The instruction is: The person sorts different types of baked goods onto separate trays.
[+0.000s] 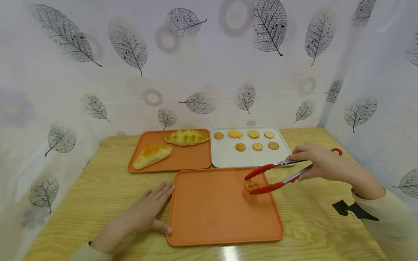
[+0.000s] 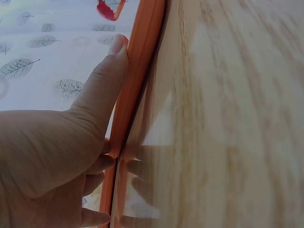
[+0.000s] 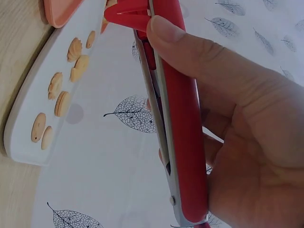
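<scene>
- Wooden table [image 1: 98, 188], fenced by leaf-printed white sheets [image 1: 196, 65].
- Near orange tray [image 1: 215, 217] in front; cookie [image 1: 250, 185] lying in its far right part, bracketed by the red tips of the tongs [image 1: 277, 175].
- Right hand [image 1: 321, 163] curled round the tongs' metal arms.
- Left hand [image 1: 143, 212] flat on the table, fingers straight, thumb against the tray's left rim.
- Behind: white tray [image 1: 225, 157] with seven cookies, far orange tray [image 1: 186, 159] with two pastries [image 1: 187, 137].

text: none readable | labels: none | numbers: none
</scene>
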Motion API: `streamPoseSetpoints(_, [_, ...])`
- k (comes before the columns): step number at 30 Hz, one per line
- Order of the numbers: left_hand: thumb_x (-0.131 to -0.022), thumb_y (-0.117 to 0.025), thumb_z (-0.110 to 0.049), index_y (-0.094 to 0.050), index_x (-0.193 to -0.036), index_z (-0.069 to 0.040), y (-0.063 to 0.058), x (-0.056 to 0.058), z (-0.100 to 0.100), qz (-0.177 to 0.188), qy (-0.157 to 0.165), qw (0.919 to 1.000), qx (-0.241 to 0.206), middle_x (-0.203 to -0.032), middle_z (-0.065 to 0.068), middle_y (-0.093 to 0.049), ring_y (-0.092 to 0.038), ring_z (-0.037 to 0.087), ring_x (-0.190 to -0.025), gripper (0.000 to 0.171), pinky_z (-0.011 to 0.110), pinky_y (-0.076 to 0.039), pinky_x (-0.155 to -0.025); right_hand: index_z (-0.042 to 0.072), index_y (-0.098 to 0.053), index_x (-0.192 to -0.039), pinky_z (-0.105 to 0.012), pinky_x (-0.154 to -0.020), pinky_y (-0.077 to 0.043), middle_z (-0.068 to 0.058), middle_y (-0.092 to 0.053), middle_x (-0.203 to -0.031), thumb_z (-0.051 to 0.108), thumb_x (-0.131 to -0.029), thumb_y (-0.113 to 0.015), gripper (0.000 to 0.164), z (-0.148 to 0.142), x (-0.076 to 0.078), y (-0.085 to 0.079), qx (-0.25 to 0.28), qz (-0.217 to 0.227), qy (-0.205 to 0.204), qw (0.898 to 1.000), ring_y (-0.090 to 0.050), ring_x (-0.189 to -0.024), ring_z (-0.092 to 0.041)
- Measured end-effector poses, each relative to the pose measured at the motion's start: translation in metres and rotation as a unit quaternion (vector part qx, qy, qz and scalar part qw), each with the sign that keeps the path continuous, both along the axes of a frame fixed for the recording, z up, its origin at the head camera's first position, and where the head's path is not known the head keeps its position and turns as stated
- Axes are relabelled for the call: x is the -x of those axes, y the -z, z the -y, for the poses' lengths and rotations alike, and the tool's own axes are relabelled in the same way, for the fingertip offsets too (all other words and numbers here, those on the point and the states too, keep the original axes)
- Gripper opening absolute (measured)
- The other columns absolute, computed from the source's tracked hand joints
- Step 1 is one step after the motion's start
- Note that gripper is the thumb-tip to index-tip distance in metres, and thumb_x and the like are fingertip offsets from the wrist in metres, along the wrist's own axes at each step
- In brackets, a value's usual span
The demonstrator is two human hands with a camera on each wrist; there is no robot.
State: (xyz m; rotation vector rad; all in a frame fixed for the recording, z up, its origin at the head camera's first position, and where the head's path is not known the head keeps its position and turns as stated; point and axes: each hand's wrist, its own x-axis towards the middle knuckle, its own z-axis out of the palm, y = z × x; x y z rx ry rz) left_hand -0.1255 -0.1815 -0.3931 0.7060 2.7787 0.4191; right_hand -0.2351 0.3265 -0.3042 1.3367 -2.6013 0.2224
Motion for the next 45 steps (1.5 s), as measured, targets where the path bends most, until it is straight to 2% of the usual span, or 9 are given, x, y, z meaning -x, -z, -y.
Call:
streamPoseSetpoints(8, [-0.067,-0.058,-0.077,-0.016,-0.156,-0.003,-0.001,0.0,0.0,0.001,-0.001,1.0,0.002,-0.163,0.019,-0.015,-0.012,0.041,-0.15,0.123,0.071,-0.023,-0.11,0.006,-0.073,-0.111,-0.029,-0.067,-0.046,0.001,-0.063,-0.1,0.022,-0.063,-0.09,0.053,0.019,0.029,-0.002,0.017,0.018,0.015,1.0,-0.052,-0.084,-0.011])
streamPoseSetpoints(13, [-0.067,-0.058,-0.078,-0.015,-0.156,-0.003,0.0,0.0,-0.001,0.001,-0.001,1.0,0.004,-0.163,0.019,-0.014,-0.011,0.04,-0.151,0.123,0.071,-0.023,-0.11,0.003,-0.072,-0.109,-0.03,-0.066,-0.042,-0.003,-0.063,-0.099,0.018,-0.065,-0.089,0.049,0.029,0.045,0.005,0.03,-0.007,0.014,0.999,-0.049,-0.08,-0.012])
streamPoseSetpoints(20, [-0.067,-0.058,-0.077,-0.017,-0.156,-0.002,-0.001,-0.001,-0.001,-0.002,-0.002,1.0,0.006,-0.163,0.019,-0.015,-0.012,0.04,-0.15,0.123,0.071,-0.024,-0.109,-0.003,-0.07,-0.112,-0.038,-0.07,-0.043,-0.01,-0.064,-0.099,0.017,-0.065,-0.089,0.055,0.043,0.063,0.02,0.042,-0.041,0.028,0.998,-0.053,-0.085,-0.025])
streamPoseSetpoints(25, [-0.067,-0.059,-0.077,-0.017,-0.156,-0.002,-0.002,-0.002,-0.002,-0.001,-0.002,1.0,0.002,-0.163,0.019,-0.016,-0.012,0.04,-0.15,0.123,0.071,-0.024,-0.11,-0.002,-0.07,-0.112,-0.045,-0.076,-0.045,-0.013,-0.064,-0.099,0.018,-0.066,-0.089,0.054,0.053,0.072,0.03,0.043,-0.045,0.051,0.997,-0.054,-0.092,-0.033])
streamPoseSetpoints(33, [-0.067,-0.059,-0.077,-0.017,-0.156,-0.002,-0.002,-0.002,-0.002,-0.005,-0.001,1.0,0.002,-0.163,0.019,-0.016,-0.013,0.04,-0.15,0.123,0.071,-0.024,-0.11,-0.001,-0.069,-0.111,-0.047,-0.075,-0.046,-0.013,-0.062,-0.097,0.024,-0.066,-0.088,0.054,0.07,0.088,0.045,0.025,-0.051,0.077,0.995,-0.054,-0.09,-0.034])
streamPoseSetpoints(45, [-0.066,-0.059,-0.077,-0.016,-0.156,-0.003,-0.001,-0.003,-0.001,-0.008,-0.002,1.0,-0.004,-0.163,0.018,-0.017,-0.013,0.04,-0.15,0.124,0.071,-0.024,-0.11,0.001,-0.068,-0.117,-0.052,-0.079,-0.049,-0.015,-0.063,-0.105,0.028,-0.071,-0.085,0.056,0.087,0.097,0.049,-0.011,-0.027,0.118,0.993,-0.055,-0.099,-0.036])
